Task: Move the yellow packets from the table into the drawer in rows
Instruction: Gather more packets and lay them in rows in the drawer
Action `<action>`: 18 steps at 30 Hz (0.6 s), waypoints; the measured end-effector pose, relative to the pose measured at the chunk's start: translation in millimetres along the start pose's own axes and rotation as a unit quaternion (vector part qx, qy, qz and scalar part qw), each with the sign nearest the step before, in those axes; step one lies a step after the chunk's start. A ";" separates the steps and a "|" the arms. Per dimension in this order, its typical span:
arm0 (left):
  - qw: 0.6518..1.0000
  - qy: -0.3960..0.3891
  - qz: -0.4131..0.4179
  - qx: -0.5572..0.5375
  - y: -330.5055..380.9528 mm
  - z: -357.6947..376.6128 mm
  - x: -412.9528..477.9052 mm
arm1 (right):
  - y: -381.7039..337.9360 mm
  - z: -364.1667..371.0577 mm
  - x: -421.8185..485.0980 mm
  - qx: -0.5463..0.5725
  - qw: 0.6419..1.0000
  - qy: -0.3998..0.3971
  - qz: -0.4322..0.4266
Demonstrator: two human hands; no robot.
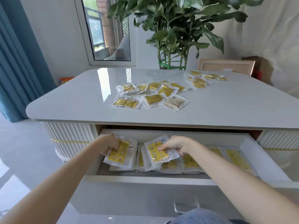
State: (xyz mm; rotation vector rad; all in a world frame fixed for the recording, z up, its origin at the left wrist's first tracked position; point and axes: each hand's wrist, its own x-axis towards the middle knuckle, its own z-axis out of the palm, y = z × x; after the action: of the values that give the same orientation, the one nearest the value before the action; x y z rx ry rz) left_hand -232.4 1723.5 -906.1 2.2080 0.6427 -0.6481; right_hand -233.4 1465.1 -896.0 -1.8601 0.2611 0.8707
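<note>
- The left hand point(111, 144) is down in the open drawer point(145, 178), fingers curled over the top edge of a yellow packet point(119, 153) at the drawer's left end.
- The right hand point(176, 145) pinches a second packet point(159, 151) by its right edge, thumb on the yellow face. This one sits tilted, riding on top of the packets below it.
- Under and to the right of both hands runs the laid row point(190, 162), flat overlapping packets reaching toward the drawer's right wall.
- My worry is that the wrappers look slick. If either packet is let go while tilted, it may slide across its neighbours and skew the row.
- Both hands also work close together, and a nudge from one wrist could shove the stacked ones out of line.
- Up on the table point(72, 97) a loose heap point(152, 94) waits near the middle. A smaller scatter point(203, 78) lies farther back on the right, so plenty remains to move.
- Behind the table stands a leafy plant point(178, 29).
</note>
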 end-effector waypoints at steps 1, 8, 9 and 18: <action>1.000 -0.001 -0.003 0.010 -1.8 0.3 8.2 | 0.4 1.9 3.6 0.000 1.000 0.002 0.003; 0.998 -0.006 -0.013 0.063 -7.0 5.7 33.0 | -1.2 18.1 28.3 0.008 0.999 0.035 -0.015; 0.996 0.010 0.002 0.086 -5.9 7.5 29.6 | -1.4 20.4 31.7 0.005 0.999 0.045 -0.018; 0.929 0.162 0.115 0.312 -7.3 20.1 15.3 | 1.4 33.0 35.2 -0.168 0.969 0.172 -0.054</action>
State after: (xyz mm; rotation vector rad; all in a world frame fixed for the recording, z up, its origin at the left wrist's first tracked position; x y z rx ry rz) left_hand -230.5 1716.5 -931.3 2.9723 0.3444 -0.3958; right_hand -223.8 1500.1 -927.7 -2.3205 0.2312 0.5361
